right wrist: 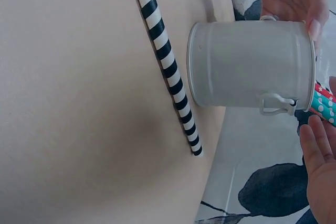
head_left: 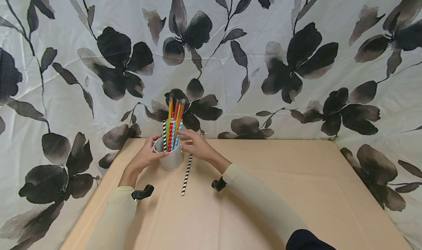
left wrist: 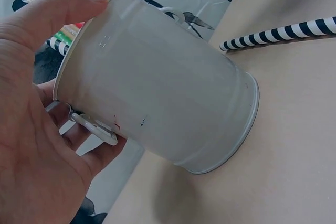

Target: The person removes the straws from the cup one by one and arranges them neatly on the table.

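White can (head_left: 171, 162) gripped at rim by left hand (head_left: 145, 156); right hand (head_left: 198, 147) loosely extended beside straws (head_left: 170, 133), contact unclear; straws pointed up, long axes near-vertical.

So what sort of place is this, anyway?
Probably an indoor tabletop recording setup, though the wider room isn't visible. A floral cloth serves as backdrop, a plain wood-toned table stands before it, and small black devices sit at the person's wrists.
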The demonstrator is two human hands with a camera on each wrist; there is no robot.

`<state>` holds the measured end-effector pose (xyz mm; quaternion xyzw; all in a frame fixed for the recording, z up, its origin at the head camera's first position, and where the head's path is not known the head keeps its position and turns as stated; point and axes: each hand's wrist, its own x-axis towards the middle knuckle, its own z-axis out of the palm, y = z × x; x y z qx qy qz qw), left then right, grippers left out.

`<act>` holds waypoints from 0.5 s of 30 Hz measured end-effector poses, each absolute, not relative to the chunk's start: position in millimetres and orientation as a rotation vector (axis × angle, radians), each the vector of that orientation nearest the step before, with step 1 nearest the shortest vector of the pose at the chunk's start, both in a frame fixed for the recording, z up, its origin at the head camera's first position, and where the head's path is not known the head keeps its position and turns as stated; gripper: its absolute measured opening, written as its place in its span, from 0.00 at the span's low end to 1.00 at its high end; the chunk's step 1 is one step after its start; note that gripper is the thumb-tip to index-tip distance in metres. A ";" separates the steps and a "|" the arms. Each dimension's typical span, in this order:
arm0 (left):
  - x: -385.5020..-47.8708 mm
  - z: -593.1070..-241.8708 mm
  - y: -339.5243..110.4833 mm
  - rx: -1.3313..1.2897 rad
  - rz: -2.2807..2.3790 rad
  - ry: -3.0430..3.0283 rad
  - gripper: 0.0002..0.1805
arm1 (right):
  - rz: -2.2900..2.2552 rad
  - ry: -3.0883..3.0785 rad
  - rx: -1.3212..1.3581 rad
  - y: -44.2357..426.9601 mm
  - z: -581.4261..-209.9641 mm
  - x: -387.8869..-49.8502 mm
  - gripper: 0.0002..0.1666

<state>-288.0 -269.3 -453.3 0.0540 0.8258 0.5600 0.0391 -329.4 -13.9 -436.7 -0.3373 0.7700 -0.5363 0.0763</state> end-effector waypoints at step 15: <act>-287.2 -457.2 -264.6 0.154 1.762 2.512 0.54 | -1.676 2.269 -1.123 0.5 -426.4 -338.6 0.31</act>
